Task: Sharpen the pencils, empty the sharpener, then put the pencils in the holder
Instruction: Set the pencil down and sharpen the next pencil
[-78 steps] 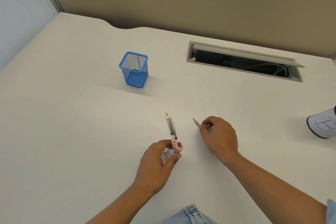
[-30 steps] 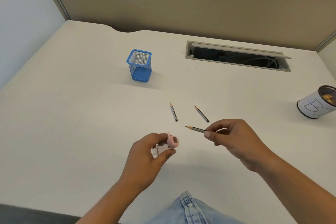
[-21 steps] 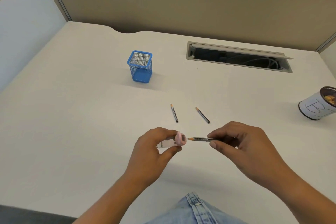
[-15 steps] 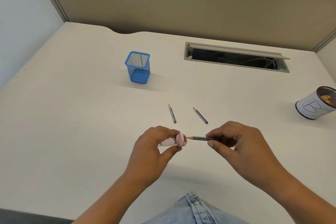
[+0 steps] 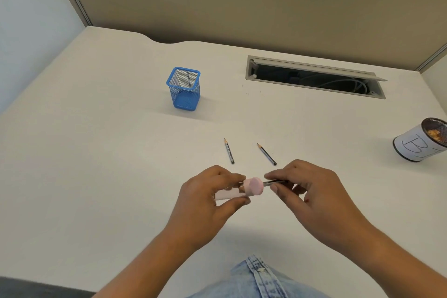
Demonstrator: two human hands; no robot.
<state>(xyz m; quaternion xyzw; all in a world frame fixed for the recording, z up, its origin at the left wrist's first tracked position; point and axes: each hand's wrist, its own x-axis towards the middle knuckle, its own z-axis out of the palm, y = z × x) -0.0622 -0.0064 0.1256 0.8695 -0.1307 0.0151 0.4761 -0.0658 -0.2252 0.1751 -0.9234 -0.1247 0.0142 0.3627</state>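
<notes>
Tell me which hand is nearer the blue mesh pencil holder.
Left. The left hand, gripping the pink sharpener, is on the near side of the blue holder, slightly to its right; the right hand, pinching a pencil, is farther right.

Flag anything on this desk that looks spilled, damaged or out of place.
Nothing is spilled or damaged. The only oddity is the cable hatch, whose lid is propped open, leaving the cables showing. The holder stands upright.

Bright even light, soft shadows, wide-angle bowing at edges.
</notes>
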